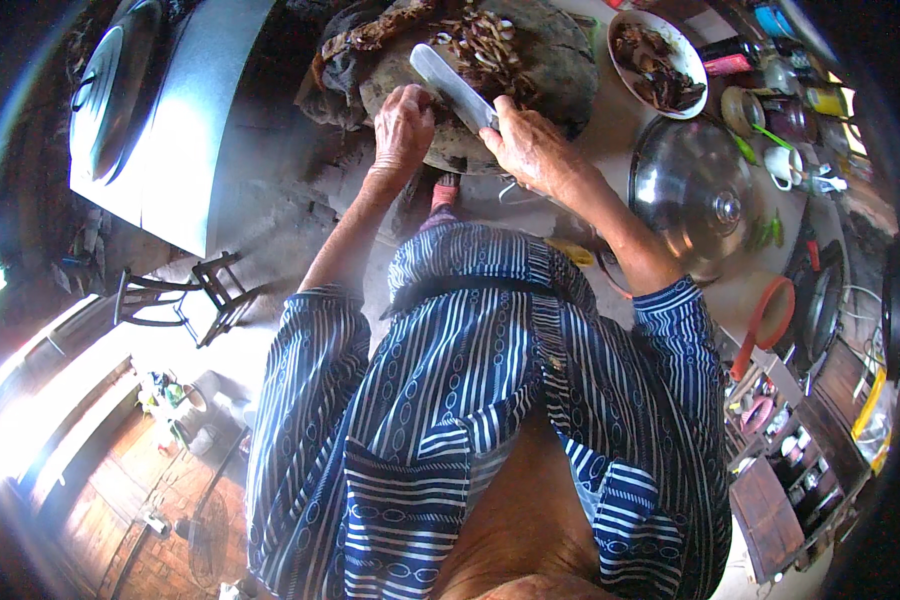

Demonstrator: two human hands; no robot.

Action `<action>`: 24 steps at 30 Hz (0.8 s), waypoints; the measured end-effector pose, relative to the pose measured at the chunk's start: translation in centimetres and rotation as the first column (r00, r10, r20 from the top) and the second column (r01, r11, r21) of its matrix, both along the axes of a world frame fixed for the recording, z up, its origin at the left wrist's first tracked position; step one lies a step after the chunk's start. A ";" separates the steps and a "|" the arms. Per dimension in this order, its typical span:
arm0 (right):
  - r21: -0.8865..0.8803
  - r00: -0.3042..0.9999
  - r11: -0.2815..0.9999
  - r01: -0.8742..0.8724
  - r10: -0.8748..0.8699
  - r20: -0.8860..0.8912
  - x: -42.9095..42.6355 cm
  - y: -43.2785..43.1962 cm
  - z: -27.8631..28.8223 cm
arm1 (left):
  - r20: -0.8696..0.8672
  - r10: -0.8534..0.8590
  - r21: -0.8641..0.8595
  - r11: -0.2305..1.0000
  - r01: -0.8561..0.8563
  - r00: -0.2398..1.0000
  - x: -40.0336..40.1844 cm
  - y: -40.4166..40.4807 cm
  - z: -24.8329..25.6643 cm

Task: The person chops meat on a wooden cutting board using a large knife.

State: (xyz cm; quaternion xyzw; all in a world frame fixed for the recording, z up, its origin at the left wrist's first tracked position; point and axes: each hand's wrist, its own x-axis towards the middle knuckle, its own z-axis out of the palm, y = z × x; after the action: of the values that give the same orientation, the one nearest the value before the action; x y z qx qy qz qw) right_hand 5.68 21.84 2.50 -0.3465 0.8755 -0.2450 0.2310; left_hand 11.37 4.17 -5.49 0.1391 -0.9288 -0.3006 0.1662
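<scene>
My right hand grips the handle of a broad-bladed kitchen knife. Its blade points up and left across a round wooden chopping block. My left hand rests at the near left edge of the block, fingers curled, just left of the blade. Whether anything is under those fingertips is hidden. Beyond the blade lies a heap of chopped brown and pale strips, of a food I cannot make out. A crumpled dark cloth sits at the block's left side.
Right of the block are a white bowl of dark brown food pieces and a large domed pan lid. Jars, a white mug and an orange-rimmed strainer crowd the far right. A small wooden chair stands left.
</scene>
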 end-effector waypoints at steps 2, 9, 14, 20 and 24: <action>-0.012 1.000 1.000 -0.003 0.003 0.002 0.2 -0.1 0.1 | 0.012 -0.074 -0.078 0.994 0.075 0.997 0.6 -0.2 -0.7; -0.014 0.999 0.999 -0.043 0.043 -0.004 0.9 0.2 -1.3 | -0.011 -0.191 -0.181 0.966 0.186 0.982 1.0 -0.2 -1.8; 0.015 0.999 1.000 -0.017 0.017 -0.027 1.0 0.6 -3.0 | 0.067 -0.228 -0.204 0.950 0.237 0.971 1.4 0.3 -1.0; 0.030 0.999 0.999 -0.023 0.025 -0.040 1.4 0.7 -2.2 | 0.029 -0.271 -0.201 0.941 0.271 0.962 1.5 0.6 -0.6; -0.058 0.998 0.997 -0.049 0.046 -0.048 1.9 0.7 -0.7 | 0.041 -0.264 -0.185 0.946 0.267 0.964 1.4 0.2 -0.7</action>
State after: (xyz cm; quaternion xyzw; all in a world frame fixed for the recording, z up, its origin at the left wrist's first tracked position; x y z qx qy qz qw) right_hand 7.63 22.56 1.77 -0.3796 0.8645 -0.2569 0.2061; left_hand 12.79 4.41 -6.21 -0.0013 -0.9647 -0.2296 0.1293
